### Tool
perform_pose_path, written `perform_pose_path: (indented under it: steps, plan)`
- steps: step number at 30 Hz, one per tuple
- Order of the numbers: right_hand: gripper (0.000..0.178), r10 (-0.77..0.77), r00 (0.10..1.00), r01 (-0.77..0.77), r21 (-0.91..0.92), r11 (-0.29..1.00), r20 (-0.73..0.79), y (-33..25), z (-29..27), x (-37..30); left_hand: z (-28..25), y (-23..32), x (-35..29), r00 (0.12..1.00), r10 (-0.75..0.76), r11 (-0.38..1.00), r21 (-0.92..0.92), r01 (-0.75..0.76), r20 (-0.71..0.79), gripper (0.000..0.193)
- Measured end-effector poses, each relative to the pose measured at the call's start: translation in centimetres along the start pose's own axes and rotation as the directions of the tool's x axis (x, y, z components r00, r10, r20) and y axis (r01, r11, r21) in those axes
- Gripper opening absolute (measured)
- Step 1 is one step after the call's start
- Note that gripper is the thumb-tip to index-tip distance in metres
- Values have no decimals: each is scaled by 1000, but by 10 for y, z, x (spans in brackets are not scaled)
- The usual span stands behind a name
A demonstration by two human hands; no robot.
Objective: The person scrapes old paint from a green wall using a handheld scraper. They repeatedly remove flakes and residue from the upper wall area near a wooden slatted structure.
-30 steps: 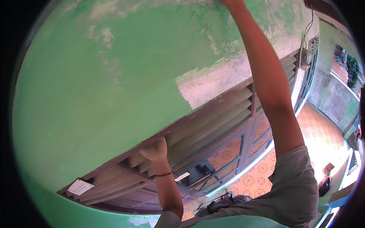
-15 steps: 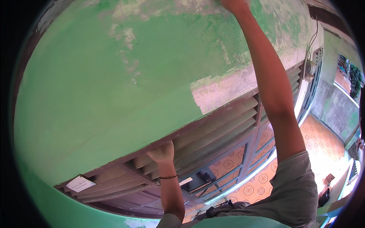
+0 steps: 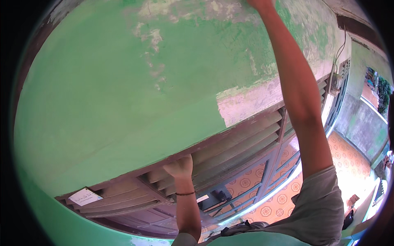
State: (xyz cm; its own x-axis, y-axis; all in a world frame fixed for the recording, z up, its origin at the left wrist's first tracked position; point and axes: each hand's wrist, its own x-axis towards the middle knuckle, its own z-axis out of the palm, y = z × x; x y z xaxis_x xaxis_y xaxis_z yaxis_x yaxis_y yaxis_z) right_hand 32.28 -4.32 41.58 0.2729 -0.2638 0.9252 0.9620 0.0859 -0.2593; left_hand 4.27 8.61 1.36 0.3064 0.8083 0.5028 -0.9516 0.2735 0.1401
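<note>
One white card (image 3: 85, 197) sits at the left end of the louvred vent (image 3: 242, 137), along the green wall's (image 3: 115, 94) near edge. Next, the left hand (image 3: 180, 166) touches the vent, fingers hidden, grip unclear. Rightmost, the cropped right hand (image 3: 260, 3) is by the wall's far part, grip indiscernible.

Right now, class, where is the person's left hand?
In the head view, the left hand is below centre, slightly left, at the upper edge of the brown slatted vent, below the green wall.
</note>
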Motion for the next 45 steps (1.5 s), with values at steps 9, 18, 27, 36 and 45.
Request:
perform_pose_path:
  steps: [9,18,27,36,45]
  plan:
    - [42,-532,813,555,-37,831,239,-22,-6,-101,3,0,2,998,-6,998,-70,2,-57,49]
    - [34,-477,875,480,-31,877,80,-56,17,-85,2,-2,-1,1000,9,994,-108,-7,18,48]
    - [35,71,984,-64,-45,997,162,-74,32,36,-9,0,0,998,-3,995,-99,9,61,47]
    - [11,-573,811,577,-3,817,116,-73,26,-70,-8,-1,2,1000,1,994,-108,0,5,49]
    - [38,-385,915,387,-1,922,119,-113,25,-41,-5,6,1,997,-49,985,-163,58,57,50]
